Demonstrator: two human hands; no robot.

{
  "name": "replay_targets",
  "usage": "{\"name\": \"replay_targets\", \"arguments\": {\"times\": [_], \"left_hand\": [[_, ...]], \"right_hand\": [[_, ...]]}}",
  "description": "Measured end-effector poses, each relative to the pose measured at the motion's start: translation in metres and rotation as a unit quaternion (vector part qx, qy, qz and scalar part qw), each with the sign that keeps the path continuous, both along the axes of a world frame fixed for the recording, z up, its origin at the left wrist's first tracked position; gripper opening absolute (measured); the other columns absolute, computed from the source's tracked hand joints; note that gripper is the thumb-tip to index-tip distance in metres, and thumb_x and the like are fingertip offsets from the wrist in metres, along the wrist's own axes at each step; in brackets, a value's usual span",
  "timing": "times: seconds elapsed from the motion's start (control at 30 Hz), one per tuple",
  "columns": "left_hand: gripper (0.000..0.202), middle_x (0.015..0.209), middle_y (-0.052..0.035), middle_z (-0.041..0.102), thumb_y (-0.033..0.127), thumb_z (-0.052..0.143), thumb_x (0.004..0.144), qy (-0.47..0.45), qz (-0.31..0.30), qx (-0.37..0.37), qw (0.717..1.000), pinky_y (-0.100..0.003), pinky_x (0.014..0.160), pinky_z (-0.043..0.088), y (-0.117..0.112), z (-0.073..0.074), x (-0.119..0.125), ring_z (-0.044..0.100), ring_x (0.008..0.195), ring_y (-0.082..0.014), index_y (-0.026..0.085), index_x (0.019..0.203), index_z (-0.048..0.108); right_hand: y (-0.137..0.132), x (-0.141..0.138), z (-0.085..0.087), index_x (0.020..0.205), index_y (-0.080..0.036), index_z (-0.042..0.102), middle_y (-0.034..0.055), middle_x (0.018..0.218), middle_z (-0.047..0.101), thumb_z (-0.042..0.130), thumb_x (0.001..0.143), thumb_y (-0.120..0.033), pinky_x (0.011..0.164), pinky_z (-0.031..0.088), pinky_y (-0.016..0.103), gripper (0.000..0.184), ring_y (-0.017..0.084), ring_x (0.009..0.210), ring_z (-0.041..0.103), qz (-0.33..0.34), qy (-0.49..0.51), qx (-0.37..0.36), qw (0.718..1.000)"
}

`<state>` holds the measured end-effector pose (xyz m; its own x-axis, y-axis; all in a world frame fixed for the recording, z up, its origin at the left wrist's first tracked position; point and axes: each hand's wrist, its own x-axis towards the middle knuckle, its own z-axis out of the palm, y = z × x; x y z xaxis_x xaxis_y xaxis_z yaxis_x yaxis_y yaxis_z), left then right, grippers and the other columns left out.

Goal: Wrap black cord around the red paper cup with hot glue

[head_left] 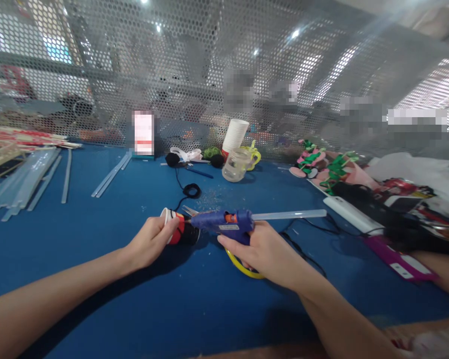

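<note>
My left hand (pixel 153 242) grips a small paper cup (pixel 177 230) lying on its side, its white rim to the left. The cup is red in the middle and black toward its right end. A black cord (pixel 191 190) runs from the cup to a loose coil behind it. My right hand (pixel 260 249) is wrapped round a blue hot glue gun (pixel 224 220), with a clear glue stick (pixel 290 215) jutting from its back. The gun's nozzle points left at the cup, close to my left fingertips; whether it touches is unclear. A yellow ring (pixel 243 267) lies under my right hand.
Glue sticks (pixel 26 177) are piled at the left. Along the back stand a phone (pixel 144 132), stacked white paper cups (pixel 235 133) and a clear plastic mug (pixel 234 167). At right are a purple-and-white power strip (pixel 392 257), cables, craft flowers (pixel 310 159) and another person's arm (pixel 447 269).
</note>
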<state>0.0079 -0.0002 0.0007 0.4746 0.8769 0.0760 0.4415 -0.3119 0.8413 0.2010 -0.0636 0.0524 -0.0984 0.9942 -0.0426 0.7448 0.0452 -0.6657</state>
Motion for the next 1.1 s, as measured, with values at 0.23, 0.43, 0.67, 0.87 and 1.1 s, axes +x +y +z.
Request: {"name": "replay_targets", "arguments": {"times": [0.23, 0.43, 0.67, 0.87, 1.1], "left_hand": [[0.039, 0.048, 0.0046, 0.025, 0.041, 0.026, 0.077, -0.004, 0.03, -0.056, 0.998, -0.021, 0.042, 0.02, 0.0018, 0.0006, 0.0014, 0.022, 0.046, -0.0072, 0.015, 0.052, 0.038], [0.04, 0.047, 0.0046, 0.026, 0.043, 0.028, 0.076, -0.024, 0.037, -0.068, 0.997, -0.02, 0.04, 0.019, 0.0028, 0.0, 0.0022, 0.022, 0.045, -0.0066, 0.015, 0.049, 0.037], [0.04, 0.045, 0.0048, 0.025, 0.044, 0.029, 0.074, -0.028, 0.052, -0.085, 0.995, -0.02, 0.039, 0.017, 0.0017, 0.0023, 0.003, 0.021, 0.043, -0.0065, 0.016, 0.046, 0.034], [0.04, 0.048, 0.0046, 0.026, 0.045, 0.028, 0.075, -0.04, 0.036, -0.09, 0.994, -0.021, 0.042, 0.019, 0.0023, 0.0013, 0.0027, 0.022, 0.045, -0.007, 0.015, 0.05, 0.037], [0.04, 0.048, 0.0049, 0.025, 0.046, 0.029, 0.074, -0.032, 0.045, -0.09, 0.994, -0.021, 0.042, 0.017, 0.0024, 0.0008, 0.003, 0.021, 0.045, -0.0069, 0.015, 0.049, 0.036]], "right_hand": [[-0.0016, -0.0002, -0.0019, 0.061, -0.018, 0.052, -0.0039, 0.048, 0.046, 0.046, 0.071, -0.028, 0.045, 0.037, 0.02, 0.016, 0.009, 0.044, 0.041, 0.044, -0.013, 0.057, 0.997], [-0.0028, 0.0005, -0.0041, 0.063, -0.018, 0.055, -0.0034, 0.049, 0.049, 0.044, 0.073, -0.03, 0.045, 0.036, 0.021, 0.019, 0.01, 0.044, 0.042, 0.048, -0.063, 0.071, 0.994], [-0.0025, 0.0009, -0.0093, 0.071, -0.019, 0.059, 0.0009, 0.057, 0.057, 0.044, 0.073, -0.033, 0.055, 0.04, 0.025, 0.02, 0.015, 0.055, 0.051, 0.041, -0.094, 0.097, 0.99], [-0.0044, 0.0006, -0.0077, 0.073, -0.02, 0.058, 0.0017, 0.07, 0.062, 0.043, 0.074, -0.034, 0.059, 0.042, 0.026, 0.02, 0.017, 0.064, 0.055, 0.051, -0.102, 0.074, 0.991], [-0.0046, 0.0012, -0.0096, 0.078, -0.02, 0.057, 0.0029, 0.076, 0.061, 0.041, 0.075, -0.036, 0.064, 0.041, 0.028, 0.023, 0.018, 0.071, 0.055, 0.045, -0.112, 0.072, 0.99]]}}
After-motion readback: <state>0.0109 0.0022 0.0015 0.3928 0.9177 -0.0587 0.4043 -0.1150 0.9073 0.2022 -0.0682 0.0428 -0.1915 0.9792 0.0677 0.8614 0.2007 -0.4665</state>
